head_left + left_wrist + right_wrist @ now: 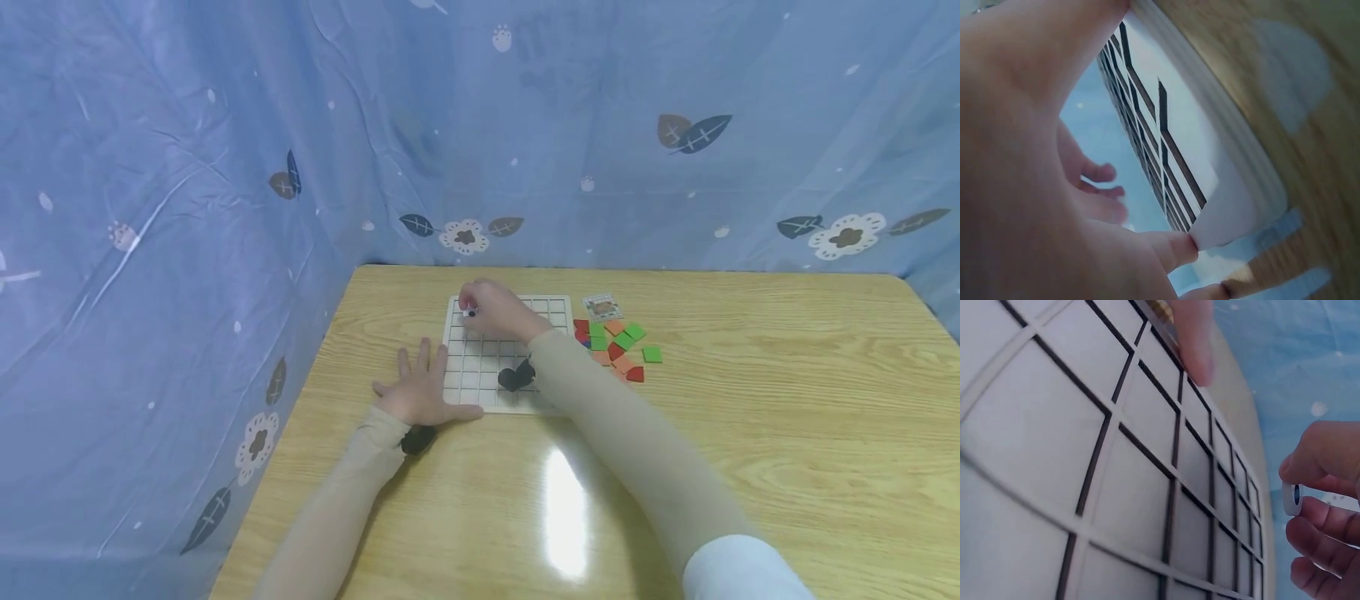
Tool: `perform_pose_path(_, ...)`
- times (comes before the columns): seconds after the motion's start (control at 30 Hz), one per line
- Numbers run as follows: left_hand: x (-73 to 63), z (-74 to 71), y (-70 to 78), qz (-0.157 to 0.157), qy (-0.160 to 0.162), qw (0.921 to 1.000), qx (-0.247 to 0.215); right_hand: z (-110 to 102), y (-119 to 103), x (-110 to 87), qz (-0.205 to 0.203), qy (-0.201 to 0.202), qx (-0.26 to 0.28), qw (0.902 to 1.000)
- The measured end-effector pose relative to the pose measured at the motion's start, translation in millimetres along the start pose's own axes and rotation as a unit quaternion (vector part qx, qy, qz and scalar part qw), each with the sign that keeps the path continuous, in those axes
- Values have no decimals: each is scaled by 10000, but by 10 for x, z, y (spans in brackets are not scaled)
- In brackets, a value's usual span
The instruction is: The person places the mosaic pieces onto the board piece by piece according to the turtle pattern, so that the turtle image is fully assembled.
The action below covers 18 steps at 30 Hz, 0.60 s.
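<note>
A white board with a grid of dark lines (471,375) lies flat on the table. My left hand (418,395) rests at its near left corner with fingers spread and straight, the thumb along the near edge. In the left wrist view, the board's rounded corner (1229,212) sits between thumb and fingers. Over the far left squares, my right hand (495,310) pinches a small white tile with a dark round spot (1293,499) between thumb and fingers. The right wrist view has the tile standing on edge, apart from the grid. My right forearm covers part of the board's right side.
To the right of the board lie several loose green, orange and red tiles (622,342), some overlapping, with a bit of blue among them. A small printed picture card (602,307) lies behind them. Blue patterned cloth (600,133) hangs along the table's back and left edges.
</note>
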<state>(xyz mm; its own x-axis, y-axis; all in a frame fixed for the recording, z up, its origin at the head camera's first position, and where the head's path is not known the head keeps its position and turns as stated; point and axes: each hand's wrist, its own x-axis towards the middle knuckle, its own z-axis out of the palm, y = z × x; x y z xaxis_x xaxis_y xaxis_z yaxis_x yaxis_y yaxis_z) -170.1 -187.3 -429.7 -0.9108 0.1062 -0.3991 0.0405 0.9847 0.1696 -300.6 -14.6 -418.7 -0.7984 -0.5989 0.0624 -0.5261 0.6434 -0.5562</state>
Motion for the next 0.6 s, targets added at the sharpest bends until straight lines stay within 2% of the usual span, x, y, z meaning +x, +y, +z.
perform_pose_path(0.23, 80, 57, -37, -20, -24, 10000, -46, 81, 7, 167, 105, -170, -18, 9998)
perform_pose_path(0.43, 9, -13, -5, 3, -50, 10000, -64, 126, -22, 245, 55, -308, 16, 9995)
perform_pose_path(0.6, 4, -6, -3, 16, -56, 10000, -48, 184, -4, 265, 139, -344, -49, 9993)
